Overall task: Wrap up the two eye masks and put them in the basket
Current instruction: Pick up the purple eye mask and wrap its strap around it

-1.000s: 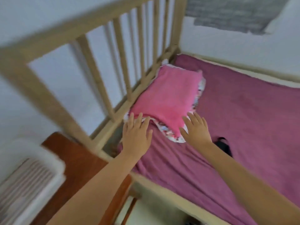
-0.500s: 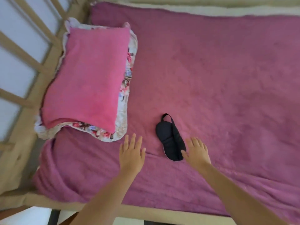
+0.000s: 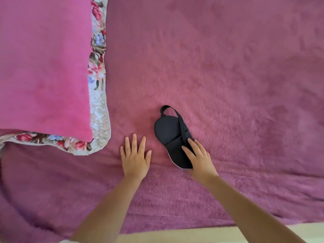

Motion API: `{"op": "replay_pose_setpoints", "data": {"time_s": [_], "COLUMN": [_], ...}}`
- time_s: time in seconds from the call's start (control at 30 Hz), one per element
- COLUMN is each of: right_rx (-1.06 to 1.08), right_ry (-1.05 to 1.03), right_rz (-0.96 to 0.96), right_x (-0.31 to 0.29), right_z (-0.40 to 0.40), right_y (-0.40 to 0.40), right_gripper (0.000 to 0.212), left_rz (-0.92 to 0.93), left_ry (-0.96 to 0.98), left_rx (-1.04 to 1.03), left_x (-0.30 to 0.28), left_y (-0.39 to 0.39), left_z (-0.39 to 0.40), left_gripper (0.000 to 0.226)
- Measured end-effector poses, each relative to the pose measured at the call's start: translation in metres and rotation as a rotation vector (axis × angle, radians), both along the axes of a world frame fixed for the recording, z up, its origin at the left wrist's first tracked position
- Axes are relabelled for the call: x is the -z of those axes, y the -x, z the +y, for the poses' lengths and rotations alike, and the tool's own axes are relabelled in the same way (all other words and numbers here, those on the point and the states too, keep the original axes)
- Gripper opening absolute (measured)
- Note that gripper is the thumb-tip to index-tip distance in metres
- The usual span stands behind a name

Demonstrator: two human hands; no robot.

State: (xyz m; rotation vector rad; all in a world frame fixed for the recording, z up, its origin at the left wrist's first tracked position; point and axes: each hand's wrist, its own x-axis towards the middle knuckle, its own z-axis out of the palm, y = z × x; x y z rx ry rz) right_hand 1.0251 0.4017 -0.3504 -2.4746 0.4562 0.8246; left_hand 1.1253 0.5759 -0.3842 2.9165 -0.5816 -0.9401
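One black eye mask [image 3: 169, 132] lies flat on the purple blanket [image 3: 228, 76], its strap looped over the far end and running down its right side. My right hand [image 3: 199, 157] rests on the mask's near right edge, fingers spread over the fabric, with no grip that I can see. My left hand [image 3: 135, 155] lies flat and open on the blanket just left of the mask, not touching it. No second mask and no basket are in view.
A pink pillow [image 3: 43, 67] lies on a floral pillow [image 3: 99, 111] at the left. The bed's pale front edge [image 3: 175, 234] runs along the bottom.
The view has swung down from the bed rail and pillow onto the blanket. Both hands came back from the pillow; my right hand moved onto the mask's edge.
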Motion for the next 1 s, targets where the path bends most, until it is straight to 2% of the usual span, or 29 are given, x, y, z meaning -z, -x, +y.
{"op": "replay_pose_setpoints", "data": {"time_s": [0.07, 0.23, 0.37, 0.47, 0.57, 0.7, 0.8, 0.87, 0.93, 1.0], "right_rx": [0.068, 0.205, 0.231, 0.2, 0.182, 0.213, 0.246, 0.234, 0.209, 0.173], "right_ry": [-0.045, -0.104, -0.114, -0.13, -0.146, -0.114, 0.029, 0.081, 0.118, 0.175], "right_rz": [-0.053, -0.221, -0.525, -0.682, -0.819, -1.007, -1.151, -1.224, -1.293, -1.357], "right_x": [-0.006, -0.045, -0.101, -0.158, -0.216, -0.292, -0.347, -0.378, -0.402, -0.418], "right_z": [0.002, 0.004, -0.002, -0.009, -0.018, -0.025, -0.032, -0.037, -0.044, -0.049], "right_y": [-0.001, -0.008, -0.017, -0.026, -0.032, -0.049, -0.065, -0.071, -0.073, -0.074], "right_gripper": [0.059, 0.039, 0.024, 0.023, 0.022, 0.023, 0.02, 0.024, 0.026, 0.022], "left_rz": [0.025, 0.129, 0.373, 0.438, 0.328, 0.027, -0.127, -0.181, -0.183, -0.156], "left_ry": [0.077, 0.323, 0.631, 0.794, 0.861, 0.99, 1.073, 1.162, 1.246, 1.277], "left_rx": [-0.038, -0.086, -0.382, -0.541, -0.519, -0.261, -0.165, -0.139, -0.109, -0.042], "left_x": [-0.008, -0.06, -0.121, -0.181, -0.243, -0.337, -0.393, -0.421, -0.443, -0.461], "left_y": [-0.001, 0.006, 0.006, -0.004, -0.021, -0.041, -0.045, -0.047, -0.047, -0.046], "left_z": [-0.002, -0.012, -0.033, -0.042, -0.044, -0.046, -0.052, -0.055, -0.059, -0.061], "left_gripper": [0.052, 0.07, 0.065, 0.049, 0.038, 0.01, 0.027, 0.025, 0.026, 0.042]}}
